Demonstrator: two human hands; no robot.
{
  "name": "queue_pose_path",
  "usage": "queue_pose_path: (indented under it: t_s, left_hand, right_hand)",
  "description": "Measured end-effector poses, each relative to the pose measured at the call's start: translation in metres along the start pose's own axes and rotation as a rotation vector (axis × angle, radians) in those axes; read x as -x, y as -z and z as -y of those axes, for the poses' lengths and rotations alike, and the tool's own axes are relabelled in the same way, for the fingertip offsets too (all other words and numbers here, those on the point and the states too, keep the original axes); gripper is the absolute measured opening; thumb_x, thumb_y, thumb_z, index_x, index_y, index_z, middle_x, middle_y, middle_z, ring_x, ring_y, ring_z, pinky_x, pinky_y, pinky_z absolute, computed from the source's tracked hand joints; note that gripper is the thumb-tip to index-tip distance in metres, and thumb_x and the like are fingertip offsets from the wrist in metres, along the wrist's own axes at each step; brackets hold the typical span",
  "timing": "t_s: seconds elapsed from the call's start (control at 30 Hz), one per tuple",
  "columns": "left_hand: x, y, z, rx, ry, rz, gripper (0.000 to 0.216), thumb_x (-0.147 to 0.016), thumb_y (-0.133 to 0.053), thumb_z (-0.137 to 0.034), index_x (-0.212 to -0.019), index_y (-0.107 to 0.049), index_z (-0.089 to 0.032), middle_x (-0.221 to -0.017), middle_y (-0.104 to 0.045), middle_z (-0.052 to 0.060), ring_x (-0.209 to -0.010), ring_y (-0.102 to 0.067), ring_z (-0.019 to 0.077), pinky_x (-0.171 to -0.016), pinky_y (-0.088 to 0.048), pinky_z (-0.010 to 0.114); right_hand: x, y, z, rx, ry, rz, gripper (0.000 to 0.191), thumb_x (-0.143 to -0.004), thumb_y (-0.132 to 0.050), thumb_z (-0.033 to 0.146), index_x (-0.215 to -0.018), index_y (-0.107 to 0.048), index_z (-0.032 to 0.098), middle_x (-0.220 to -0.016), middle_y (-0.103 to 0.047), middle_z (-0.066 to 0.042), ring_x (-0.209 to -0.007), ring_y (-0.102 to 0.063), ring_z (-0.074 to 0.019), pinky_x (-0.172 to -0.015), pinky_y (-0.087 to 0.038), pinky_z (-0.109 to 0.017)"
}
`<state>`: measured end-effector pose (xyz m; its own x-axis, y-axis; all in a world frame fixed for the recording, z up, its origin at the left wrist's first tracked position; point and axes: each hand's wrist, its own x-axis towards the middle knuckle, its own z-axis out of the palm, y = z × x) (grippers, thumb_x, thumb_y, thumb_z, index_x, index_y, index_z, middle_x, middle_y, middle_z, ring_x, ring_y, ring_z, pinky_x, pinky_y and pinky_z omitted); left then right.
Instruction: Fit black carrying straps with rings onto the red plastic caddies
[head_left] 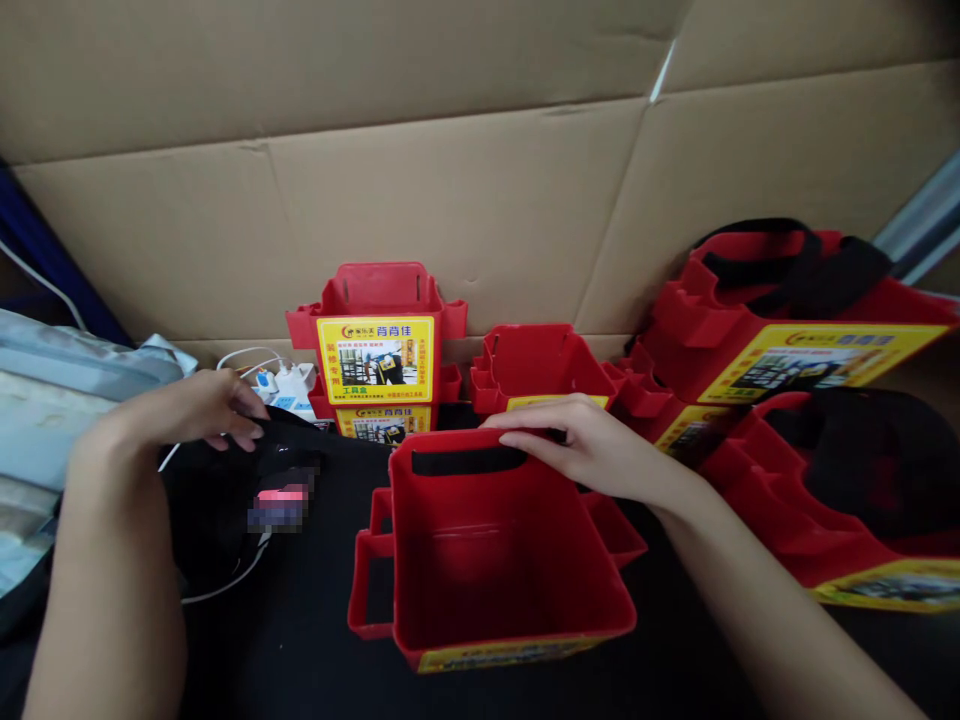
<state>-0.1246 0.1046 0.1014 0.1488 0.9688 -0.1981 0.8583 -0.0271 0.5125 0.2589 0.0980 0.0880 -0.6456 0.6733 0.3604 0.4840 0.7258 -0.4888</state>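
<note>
A red plastic tool box (480,560) stands in front of me on a black surface, its open top facing me. A short length of black strap (469,460) runs across the inside of its back wall. My right hand (577,440) is closed over the back rim at its right corner. To the left, my left hand (217,410) is raised over the black surface with loosely bent fingers apart; nothing is plainly visible between them. Just below that hand lies a pixelated object (281,500) with a white cable (232,588).
Stacked red boxes with yellow labels (375,360) stand behind, beside another red box (544,360). More red boxes with black straps (795,270) are piled at right. A power strip (292,385) and plastic-wrapped material (75,380) are at left. Cardboard (450,200) lines the back.
</note>
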Motion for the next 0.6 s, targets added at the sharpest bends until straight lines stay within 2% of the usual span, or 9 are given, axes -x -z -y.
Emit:
queue_pose_path:
  t_s: [0.1, 0.23, 0.37, 0.43, 0.47, 0.5, 0.53, 0.57, 0.6]
  left_hand:
    - [0.006, 0.011, 0.012, -0.034, 0.017, -0.067, 0.016, -0.071, -0.053, -0.023, -0.079, -0.065, -0.017, -0.062, -0.069, -0.004, -0.059, -0.061, 0.0089, -0.056, -0.045, 0.017]
    - [0.014, 0.025, 0.02, -0.259, 0.039, -0.244, 0.016, -0.069, -0.059, -0.029, -0.076, -0.068, -0.019, -0.064, -0.07, -0.005, -0.056, -0.058, 0.0088, -0.058, -0.043, 0.018]
    - [0.034, 0.027, -0.003, -0.264, -0.024, -0.434, 0.027, -0.069, -0.062, -0.038, -0.091, -0.067, -0.023, -0.084, -0.071, -0.003, -0.074, -0.061, 0.013, -0.067, -0.044, 0.021]
    - [0.044, 0.019, -0.027, -0.218, -0.065, -0.681, 0.029, -0.07, -0.062, -0.043, -0.091, -0.067, -0.025, -0.084, -0.071, -0.003, -0.076, -0.061, 0.0136, -0.065, -0.044, 0.021]
    - [0.046, 0.012, -0.04, -0.198, -0.104, -0.862, 0.028, -0.07, -0.062, -0.043, -0.088, -0.068, -0.023, -0.081, -0.07, -0.002, -0.074, -0.061, 0.0136, -0.063, -0.044, 0.021]
    - [0.046, 0.004, -0.055, -0.159, -0.198, -1.06, 0.025, -0.071, -0.062, -0.04, -0.085, -0.067, -0.02, -0.081, -0.068, 0.0, -0.074, -0.06, 0.0133, -0.063, -0.044, 0.021]
    - [0.043, -0.006, -0.069, -0.099, -0.344, -1.18, 0.021, -0.073, -0.061, -0.033, -0.086, -0.064, -0.017, -0.084, -0.066, 0.001, -0.074, -0.059, 0.0128, -0.065, -0.044, 0.022]
    - [0.038, -0.015, -0.082, -0.094, -0.485, -1.205, 0.013, -0.074, -0.059, -0.025, -0.083, -0.061, -0.016, -0.083, -0.063, 0.001, -0.074, -0.057, 0.0119, -0.066, -0.044, 0.022]
    - [0.031, -0.025, -0.093, -0.124, -0.625, -1.131, 0.006, -0.073, -0.057, -0.017, -0.079, -0.057, -0.016, -0.083, -0.06, 0.001, -0.075, -0.054, 0.0115, -0.068, -0.043, 0.023]
  right_hand:
    - [0.0, -0.004, 0.009, -0.017, 0.034, 0.041, 0.024, -0.086, -0.048, 0.024, -0.102, -0.065, 0.021, -0.098, -0.068, 0.001, -0.085, -0.063, -0.0111, -0.076, -0.048, -0.02]
    - [0.001, -0.009, 0.023, 0.005, 0.034, 0.097, 0.027, -0.087, -0.045, 0.021, -0.107, -0.063, 0.024, -0.099, -0.068, 0.001, -0.084, -0.063, -0.0115, -0.075, -0.047, -0.02]
    - [0.003, -0.012, 0.03, 0.045, 0.023, 0.109, 0.03, -0.087, -0.043, 0.021, -0.112, -0.06, 0.025, -0.101, -0.068, 0.0, -0.083, -0.064, -0.0129, -0.073, -0.047, -0.022]
    - [0.003, -0.012, 0.03, 0.053, 0.021, 0.115, 0.03, -0.087, -0.043, 0.021, -0.112, -0.06, 0.024, -0.101, -0.068, -0.001, -0.081, -0.064, -0.013, -0.072, -0.048, -0.022]
    - [0.003, -0.013, 0.029, 0.053, 0.019, 0.116, 0.03, -0.087, -0.043, 0.021, -0.112, -0.06, 0.024, -0.101, -0.067, -0.001, -0.082, -0.064, -0.0129, -0.072, -0.048, -0.021]
    - [0.003, -0.014, 0.029, 0.051, 0.018, 0.114, 0.03, -0.088, -0.043, 0.021, -0.112, -0.06, 0.023, -0.102, -0.067, -0.001, -0.083, -0.064, -0.0129, -0.072, -0.048, -0.021]
    - [0.003, -0.014, 0.029, 0.05, 0.018, 0.113, 0.03, -0.088, -0.042, 0.022, -0.112, -0.06, 0.023, -0.104, -0.067, -0.001, -0.084, -0.064, -0.013, -0.073, -0.048, -0.022]
    - [0.002, -0.014, 0.029, 0.052, 0.025, 0.11, 0.03, -0.088, -0.042, 0.022, -0.112, -0.06, 0.023, -0.104, -0.067, -0.001, -0.086, -0.064, -0.0132, -0.075, -0.049, -0.022]
    - [0.002, -0.014, 0.029, 0.06, 0.04, 0.103, 0.03, -0.088, -0.042, 0.023, -0.112, -0.06, 0.024, -0.105, -0.066, -0.002, -0.088, -0.063, -0.0135, -0.078, -0.049, -0.023]
